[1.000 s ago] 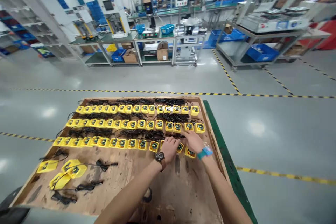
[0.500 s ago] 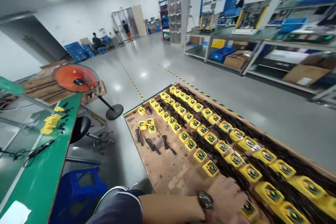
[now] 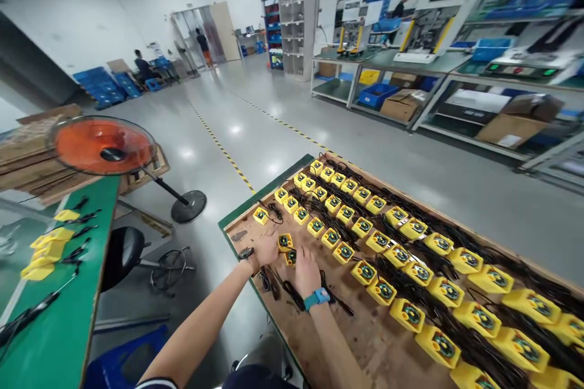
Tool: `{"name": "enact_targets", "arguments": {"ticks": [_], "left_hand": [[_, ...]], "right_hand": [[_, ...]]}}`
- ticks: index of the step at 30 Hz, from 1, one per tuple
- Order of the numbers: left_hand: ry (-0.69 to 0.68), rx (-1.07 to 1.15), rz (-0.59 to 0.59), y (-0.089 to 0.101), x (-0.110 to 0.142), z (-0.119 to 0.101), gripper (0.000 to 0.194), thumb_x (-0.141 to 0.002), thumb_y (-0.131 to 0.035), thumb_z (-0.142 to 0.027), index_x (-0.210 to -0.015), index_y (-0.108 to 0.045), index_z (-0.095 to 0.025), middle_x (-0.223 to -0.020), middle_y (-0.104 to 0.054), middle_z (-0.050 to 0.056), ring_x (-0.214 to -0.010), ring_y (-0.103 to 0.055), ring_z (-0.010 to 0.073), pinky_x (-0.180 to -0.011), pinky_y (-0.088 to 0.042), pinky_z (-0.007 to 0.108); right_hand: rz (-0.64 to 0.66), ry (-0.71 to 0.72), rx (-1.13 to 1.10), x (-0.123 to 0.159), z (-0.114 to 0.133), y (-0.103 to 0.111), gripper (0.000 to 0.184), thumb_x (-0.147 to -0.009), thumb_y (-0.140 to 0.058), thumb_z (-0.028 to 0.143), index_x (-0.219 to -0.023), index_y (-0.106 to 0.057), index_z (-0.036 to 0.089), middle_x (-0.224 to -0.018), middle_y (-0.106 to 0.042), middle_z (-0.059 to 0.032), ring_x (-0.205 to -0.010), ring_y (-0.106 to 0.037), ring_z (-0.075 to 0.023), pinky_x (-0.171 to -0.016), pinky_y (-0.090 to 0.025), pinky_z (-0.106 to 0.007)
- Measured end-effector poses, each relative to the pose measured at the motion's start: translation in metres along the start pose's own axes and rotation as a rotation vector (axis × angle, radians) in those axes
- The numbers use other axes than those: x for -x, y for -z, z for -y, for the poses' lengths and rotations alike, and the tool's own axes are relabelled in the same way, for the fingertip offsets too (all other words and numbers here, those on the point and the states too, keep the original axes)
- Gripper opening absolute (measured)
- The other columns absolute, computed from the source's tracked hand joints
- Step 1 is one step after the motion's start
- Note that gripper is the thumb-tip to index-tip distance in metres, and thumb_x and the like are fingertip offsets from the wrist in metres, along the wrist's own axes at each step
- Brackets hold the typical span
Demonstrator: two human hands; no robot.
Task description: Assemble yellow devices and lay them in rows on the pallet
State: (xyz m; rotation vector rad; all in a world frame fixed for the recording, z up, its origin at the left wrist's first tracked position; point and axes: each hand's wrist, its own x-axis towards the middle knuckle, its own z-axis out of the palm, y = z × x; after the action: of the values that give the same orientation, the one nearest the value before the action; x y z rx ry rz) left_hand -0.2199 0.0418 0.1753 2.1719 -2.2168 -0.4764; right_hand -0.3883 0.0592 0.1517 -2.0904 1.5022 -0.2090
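Observation:
A wooden board (image 3: 365,340) with a green edge carries three long rows of yellow units (image 3: 406,313) with black cables (image 3: 460,340) between the rows. My left hand (image 3: 267,249), with a dark watch at the wrist, closes on a yellow unit (image 3: 285,241) near the board's near-left end. My right hand (image 3: 306,272), with a teal wristband, lies just beside it with fingers curled over a second yellow unit (image 3: 291,257). Loose black cables (image 3: 276,282) lie under and around both hands. One single yellow unit (image 3: 260,215) sits alone by the board's corner.
A green workbench (image 3: 64,328) at left holds several yellow units (image 3: 43,249) and cables. An orange fan (image 3: 103,146) on a stand, a black stool (image 3: 121,252) and a blue stool (image 3: 123,355) fill the gap between. Shelving and machines line the right; people stand far off.
The view swung left, then steadied. Both hands left the right end of the front row and now rest on two yellow units at the board's left end.

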Motion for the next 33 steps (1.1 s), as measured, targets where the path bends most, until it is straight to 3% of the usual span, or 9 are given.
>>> {"name": "enact_targets", "arguments": {"ticks": [5,7,11,14,18,23,26,30,33], "left_hand": [[-0.230,-0.061,0.249,0.003,-0.035,-0.006,0.048,-0.075,-0.074,-0.023,-0.120,-0.059,-0.015,-0.121,-0.069,0.015,-0.115,-0.065,0.0312,-0.097,-0.053,0.040],[-0.295,-0.094,0.295,0.005,-0.041,-0.013,0.049,-0.079,-0.070,-0.025,-0.125,-0.056,-0.014,-0.121,-0.069,0.016,-0.109,-0.068,0.0331,-0.090,-0.056,0.043],[-0.518,-0.104,0.355,0.002,-0.047,-0.041,0.040,-0.087,-0.054,-0.016,-0.127,-0.056,-0.022,-0.128,-0.065,0.011,-0.115,-0.066,0.0282,-0.092,-0.055,0.039],[-0.653,-0.101,0.396,-0.006,-0.047,-0.069,0.041,-0.088,-0.051,-0.014,-0.127,-0.056,-0.023,-0.129,-0.065,0.009,-0.115,-0.066,0.0259,-0.093,-0.056,0.038],[-0.758,-0.083,0.395,0.002,-0.039,-0.098,0.051,-0.087,-0.047,-0.008,-0.136,-0.052,-0.020,-0.139,-0.061,0.010,-0.121,-0.064,0.0249,-0.099,-0.055,0.037],[-0.994,0.097,0.390,0.040,-0.013,-0.131,0.058,-0.083,-0.047,-0.002,-0.137,-0.054,-0.024,-0.145,-0.060,0.006,-0.134,-0.056,0.0206,-0.115,-0.048,0.036],[-1.122,0.080,0.350,0.053,0.009,-0.160,0.064,-0.084,-0.043,0.000,-0.142,-0.052,-0.025,-0.151,-0.056,0.006,-0.141,-0.051,0.0196,-0.121,-0.044,0.039],[-1.172,0.277,0.300,0.046,0.036,-0.200,0.066,-0.089,-0.043,-0.007,-0.153,-0.038,-0.024,-0.156,-0.050,0.011,-0.145,-0.048,0.0219,-0.123,-0.042,0.044],[-1.088,0.594,0.423,0.020,0.050,-0.231,0.074,-0.095,-0.048,-0.024,-0.162,-0.015,-0.023,-0.167,-0.035,0.014,-0.151,-0.041,0.0236,-0.125,-0.038,0.048]], "right_hand": [[0.036,-0.193,0.011,0.007,0.006,-0.009,0.029,-0.090,-0.059,0.021,-0.118,-0.057,0.012,-0.117,-0.066,-0.0163,-0.113,-0.063,-0.0304,-0.093,-0.051,-0.037],[0.016,-0.308,0.007,0.023,0.004,-0.008,0.025,-0.090,-0.058,0.020,-0.115,-0.055,0.013,-0.116,-0.065,-0.0164,-0.112,-0.064,-0.0308,-0.091,-0.050,-0.037],[-0.021,-0.561,-0.010,0.056,0.004,-0.004,0.023,-0.095,-0.053,0.026,-0.114,-0.055,0.012,-0.116,-0.064,-0.0164,-0.109,-0.066,-0.0311,-0.086,-0.053,-0.037],[-0.045,-0.673,-0.044,0.074,0.003,-0.003,0.033,-0.096,-0.054,0.027,-0.124,-0.055,0.010,-0.124,-0.062,-0.0191,-0.114,-0.064,-0.0340,-0.087,-0.055,-0.040],[-0.231,-0.566,-0.229,0.097,-0.011,-0.006,0.070,-0.087,-0.069,0.033,-0.145,-0.044,0.004,-0.142,-0.054,-0.0248,-0.132,-0.052,-0.0392,-0.112,-0.046,-0.053],[-0.693,-0.283,-0.455,0.126,-0.030,0.012,0.065,-0.094,-0.049,0.024,-0.156,-0.031,0.011,-0.156,-0.043,-0.0211,-0.148,-0.039,-0.0301,-0.122,-0.037,-0.054],[-0.769,-0.209,-0.434,0.148,-0.042,0.044,0.076,-0.088,-0.054,0.018,-0.160,-0.027,0.013,-0.158,-0.043,-0.0197,-0.148,-0.040,-0.0294,-0.122,-0.039,-0.053],[-0.854,-0.200,-0.458,0.199,-0.066,0.085,0.070,-0.084,-0.062,0.018,-0.151,-0.045,0.019,-0.147,-0.057,-0.0154,-0.136,-0.055,-0.0294,-0.115,-0.047,-0.050],[-1.052,-0.295,-0.567,0.250,-0.089,0.096,0.053,-0.088,-0.068,0.028,-0.139,-0.057,0.021,-0.137,-0.064,-0.0143,-0.125,-0.063,-0.0291,-0.107,-0.053,-0.046]]}}
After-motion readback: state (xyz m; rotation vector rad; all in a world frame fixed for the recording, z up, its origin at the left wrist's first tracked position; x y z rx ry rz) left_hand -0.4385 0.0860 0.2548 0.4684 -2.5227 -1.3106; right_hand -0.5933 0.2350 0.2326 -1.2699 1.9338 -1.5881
